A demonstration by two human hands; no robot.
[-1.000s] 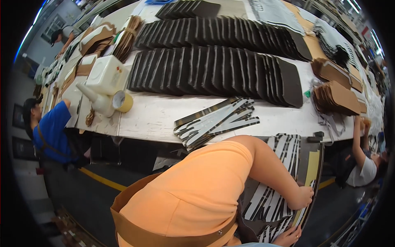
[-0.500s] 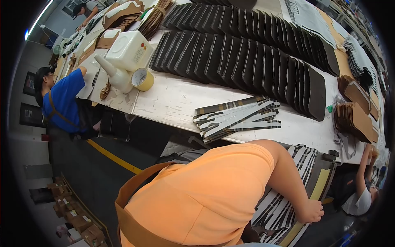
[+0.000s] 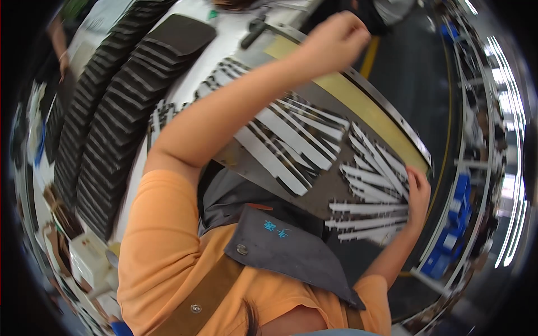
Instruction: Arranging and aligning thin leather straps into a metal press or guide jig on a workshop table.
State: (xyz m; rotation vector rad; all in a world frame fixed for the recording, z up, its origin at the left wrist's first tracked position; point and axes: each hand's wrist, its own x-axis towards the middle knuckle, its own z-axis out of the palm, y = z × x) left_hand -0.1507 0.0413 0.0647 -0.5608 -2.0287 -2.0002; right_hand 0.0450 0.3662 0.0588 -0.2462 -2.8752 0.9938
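My left hand (image 3: 336, 43) is raised by the far end of a metal-edged board (image 3: 305, 210), fingers curled and blurred; whatever is in them is hidden. At the board's near right end is my right hand (image 3: 417, 199), its bent fingertips close together at the end of a yellow strip (image 3: 358, 109). What they pinch, if anything, does not show. Fanned over the board lie several narrow white-and-dark strips (image 3: 274, 148), partly under my left forearm. More strips (image 3: 370, 208) spread beside my right hand, their ends close to it.
Rows of overlapping dark panels (image 3: 126, 106) cover the white table (image 3: 185, 73) at left. A white plastic jug (image 3: 89, 260) stands at lower left. Shelving with blue bins (image 3: 448, 235) runs along the right, past a dark floor. Another person's arm (image 3: 59, 45) shows at upper left.
The view has swung to the right, bringing my right hand and the whole board into sight. My left hand, earlier on the yellow strip, is now lifted at the board's far end.
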